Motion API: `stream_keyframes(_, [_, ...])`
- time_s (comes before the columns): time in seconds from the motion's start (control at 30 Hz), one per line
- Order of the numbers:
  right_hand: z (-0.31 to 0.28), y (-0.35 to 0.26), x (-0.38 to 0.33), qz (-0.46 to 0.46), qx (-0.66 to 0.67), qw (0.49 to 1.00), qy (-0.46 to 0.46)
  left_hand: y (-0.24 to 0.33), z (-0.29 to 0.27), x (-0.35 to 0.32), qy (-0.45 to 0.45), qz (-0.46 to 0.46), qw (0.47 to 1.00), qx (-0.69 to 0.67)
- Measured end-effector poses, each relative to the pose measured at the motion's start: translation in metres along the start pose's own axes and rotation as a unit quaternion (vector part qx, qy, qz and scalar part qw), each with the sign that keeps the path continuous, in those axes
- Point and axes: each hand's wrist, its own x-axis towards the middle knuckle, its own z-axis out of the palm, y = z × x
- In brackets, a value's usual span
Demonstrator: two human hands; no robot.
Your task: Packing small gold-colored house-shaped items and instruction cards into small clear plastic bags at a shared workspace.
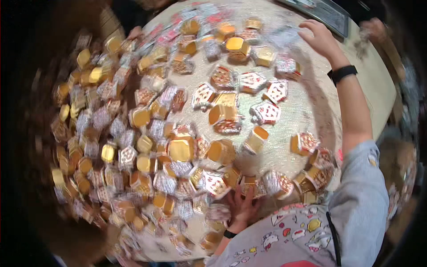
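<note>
Round table (pixel 311 104) heaped with gold-foil boxes (pixel 180 149); left hand (pixel 242 207) flat among them, right hand (pixel 318 38) open, reaching far.

A round table (pixel 307 107) with a pale, glossy top is carrying a wide scatter of small folded paper pieces. Gold-foil pieces (pixel 181 149) are lying thickest across the left half, piled and touching one another, with silver-foil pieces (pixel 165 182) mixed among them. Nearer the middle, pieces printed red on white (pixel 265 112) are sitting more loosely, some apart from their neighbours. A bare strip of tabletop is showing on the right side. A flat dark tray-like thing (pixel 327 15) is resting at the far edge; blur is hiding its details.
</note>
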Motion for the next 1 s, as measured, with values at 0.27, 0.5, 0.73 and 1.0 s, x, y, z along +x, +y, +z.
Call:
stream_keyframes(0.27, [0.089,-0.002,-0.088,0.286,0.599,0.745,-0.063,-0.034,0.044,0.013,0.049,0.178,0.98,-0.079])
stream_keyframes(0.5, [0.094,-0.02,-0.054,0.275,0.64,0.71,-0.105,-0.041,0.029,0.005,-0.049,-0.091,0.959,-0.262])
stream_keyframes(0.73, [0.092,0.0,-0.057,0.27,0.569,0.772,-0.086,-0.033,0.029,0.024,0.044,0.132,0.981,-0.136])
stream_keyframes(1.0, [0.11,0.003,-0.06,0.257,0.584,0.764,-0.096,-0.027,0.039,0.008,0.092,0.12,0.978,-0.142])
